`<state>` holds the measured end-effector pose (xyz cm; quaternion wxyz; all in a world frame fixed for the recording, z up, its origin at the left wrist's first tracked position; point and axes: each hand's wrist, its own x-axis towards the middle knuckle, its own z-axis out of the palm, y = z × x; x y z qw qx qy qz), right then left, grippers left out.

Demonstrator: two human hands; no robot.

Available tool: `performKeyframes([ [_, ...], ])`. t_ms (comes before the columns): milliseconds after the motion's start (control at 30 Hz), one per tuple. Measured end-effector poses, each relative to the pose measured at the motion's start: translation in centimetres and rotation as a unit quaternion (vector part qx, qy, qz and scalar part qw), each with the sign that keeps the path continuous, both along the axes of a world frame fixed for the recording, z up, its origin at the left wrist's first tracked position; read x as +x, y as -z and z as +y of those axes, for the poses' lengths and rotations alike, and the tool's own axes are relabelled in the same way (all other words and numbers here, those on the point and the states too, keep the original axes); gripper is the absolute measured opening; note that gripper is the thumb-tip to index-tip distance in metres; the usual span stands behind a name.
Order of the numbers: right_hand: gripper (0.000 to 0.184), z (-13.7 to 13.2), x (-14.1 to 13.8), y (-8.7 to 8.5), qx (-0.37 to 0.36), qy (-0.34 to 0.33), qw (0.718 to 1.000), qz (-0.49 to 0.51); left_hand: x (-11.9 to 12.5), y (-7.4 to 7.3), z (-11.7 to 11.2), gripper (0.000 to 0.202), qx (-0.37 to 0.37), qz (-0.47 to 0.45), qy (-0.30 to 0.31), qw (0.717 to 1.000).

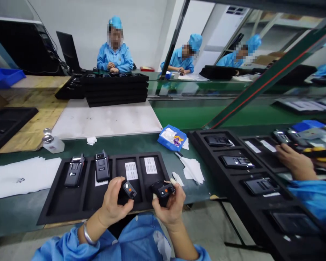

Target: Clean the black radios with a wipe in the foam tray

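Observation:
My left hand (pixel 115 199) pinches a black handheld radio (pixel 129 190) between thumb and fingers, its end with a white and an orange dot turned up towards me. In my right hand (pixel 170 204) is a similar black handheld radio (pixel 163 190), also seen from the dotted end. Both are held apart, above the near edge of a black foam tray (pixel 97 200). Two handheld radios with stub antennas, one at the far left (pixel 74 173) and one beside it (pixel 101 167), lie in the tray's left compartments. Printed white labels (pixel 151 165) lie in the right compartments.
A pump bottle (pixel 53 143), white sheets (pixel 19 177) and a blue box (pixel 172 137) with scraps surround the tray. Stacked black trays (pixel 116 88) stand ahead. At right, a co-worker's hand (pixel 296 163) reaches beside another radio tray (pixel 244 159). Several people sit behind.

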<state>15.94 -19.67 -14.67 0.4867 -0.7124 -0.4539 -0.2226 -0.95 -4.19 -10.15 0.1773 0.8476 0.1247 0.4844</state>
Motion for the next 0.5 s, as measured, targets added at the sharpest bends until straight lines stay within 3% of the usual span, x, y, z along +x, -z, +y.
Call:
performKeyframes([
  [367,0.093,0.34,-0.24,-0.53,-0.008,0.029,1.000,0.006,-0.02,0.52,0.46,0.099,-0.023,0.014,0.007,1.000],
  [500,0.092,0.63,0.07,-1.02,-0.013,0.026,0.999,0.028,0.46,0.02,0.68,0.099,-0.034,0.029,-0.014,0.999],
])
